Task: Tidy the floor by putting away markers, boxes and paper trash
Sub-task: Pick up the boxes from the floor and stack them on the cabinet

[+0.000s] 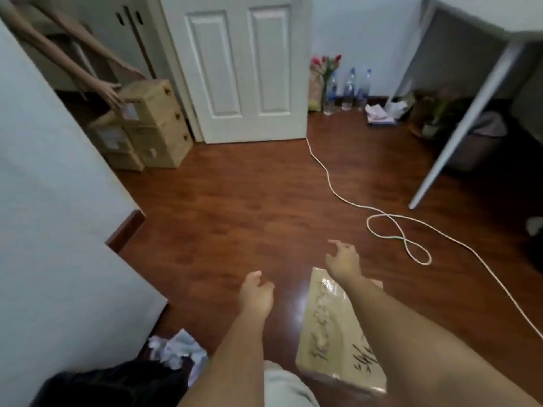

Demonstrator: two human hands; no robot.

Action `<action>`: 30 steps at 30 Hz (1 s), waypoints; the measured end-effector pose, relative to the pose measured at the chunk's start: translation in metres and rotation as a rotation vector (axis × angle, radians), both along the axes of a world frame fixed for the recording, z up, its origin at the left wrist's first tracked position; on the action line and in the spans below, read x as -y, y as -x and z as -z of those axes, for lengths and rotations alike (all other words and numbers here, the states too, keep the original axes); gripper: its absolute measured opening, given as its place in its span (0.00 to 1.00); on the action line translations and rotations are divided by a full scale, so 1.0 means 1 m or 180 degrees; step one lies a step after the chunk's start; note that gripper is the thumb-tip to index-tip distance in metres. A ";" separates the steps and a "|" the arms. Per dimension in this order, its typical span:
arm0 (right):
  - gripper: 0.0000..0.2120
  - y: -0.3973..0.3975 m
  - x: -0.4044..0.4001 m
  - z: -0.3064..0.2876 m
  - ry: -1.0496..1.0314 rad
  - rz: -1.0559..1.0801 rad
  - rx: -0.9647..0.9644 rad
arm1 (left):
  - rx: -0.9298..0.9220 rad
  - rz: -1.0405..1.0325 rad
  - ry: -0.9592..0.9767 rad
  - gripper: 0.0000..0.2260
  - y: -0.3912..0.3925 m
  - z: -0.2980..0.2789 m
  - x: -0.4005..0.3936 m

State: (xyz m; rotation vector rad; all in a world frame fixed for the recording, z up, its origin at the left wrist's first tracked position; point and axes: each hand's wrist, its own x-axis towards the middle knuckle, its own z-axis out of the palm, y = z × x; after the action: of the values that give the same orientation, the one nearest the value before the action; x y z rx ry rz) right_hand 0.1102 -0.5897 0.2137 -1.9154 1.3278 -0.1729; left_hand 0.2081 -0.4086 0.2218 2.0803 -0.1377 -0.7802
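My left hand and my right hand reach forward over the wooden floor, fingers apart, holding nothing. A flat tan cardboard box with black scrawl and clear tape lies under my right forearm; I cannot tell whether the arm touches it. Crumpled white paper sits at the lower left by the wall corner. More paper trash lies at the far wall. A stack of cardboard boxes stands at the back left beside the door. No marker is visible.
Another person's hand rests on the box stack. A white cable loops across the floor on the right. A white table leg slants at the right, with a bin beneath. Water bottles and flowers stand by the far wall.
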 end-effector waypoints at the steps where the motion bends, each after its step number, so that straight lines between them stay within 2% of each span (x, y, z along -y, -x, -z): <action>1: 0.22 0.020 0.006 0.016 -0.0062 0.0080 -0.0197 | -0.0134 0.0121 -0.0002 0.21 0.020 0.016 0.012; 5: 0.24 0.083 0.011 0.069 -0.0397 0.0323 -0.0725 | -0.0476 0.0445 -0.0069 0.10 0.066 0.060 0.041; 8: 0.26 0.115 0.008 0.117 -0.0606 0.0452 -0.1019 | -0.0705 0.0642 -0.0445 0.18 0.075 0.102 0.049; 10: 0.26 0.129 -0.002 0.142 -0.0871 0.0625 -0.1091 | -0.0819 0.0710 -0.0616 0.17 0.077 0.120 0.051; 11: 0.26 0.133 -0.007 0.155 -0.0976 0.0763 -0.1079 | -0.0882 0.0659 -0.0682 0.22 0.077 0.127 0.052; 16: 0.30 0.149 -0.039 0.208 -0.1350 0.1456 -0.0753 | -0.1273 0.0750 -0.1306 0.41 0.069 0.172 0.049; 18: 0.35 0.152 -0.049 0.227 -0.1561 0.1713 -0.0474 | -0.1422 0.0807 -0.1457 0.43 0.068 0.182 0.048; 20: 0.39 0.161 -0.056 0.264 -0.1788 0.1900 -0.0368 | -0.1491 0.0814 -0.1469 0.41 0.065 0.194 0.046; 22: 0.36 0.172 -0.058 0.289 -0.1812 0.2269 -0.0153 | -0.1621 0.0804 -0.1479 0.39 0.062 0.214 0.043; 26: 0.29 0.169 -0.067 0.251 -0.1965 0.2726 0.0300 | -0.1859 0.0852 -0.1506 0.44 0.061 0.226 0.031; 30: 0.20 0.168 -0.069 0.235 -0.2246 0.2838 0.0814 | -0.2164 0.0453 -0.1126 0.53 0.061 0.216 0.030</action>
State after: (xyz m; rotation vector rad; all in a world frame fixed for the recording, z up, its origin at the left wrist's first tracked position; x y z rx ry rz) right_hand -0.0573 -0.5210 -0.0213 -0.6250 1.6823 -0.3195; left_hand 0.1468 -0.4385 0.0060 2.0134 0.2468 -1.6484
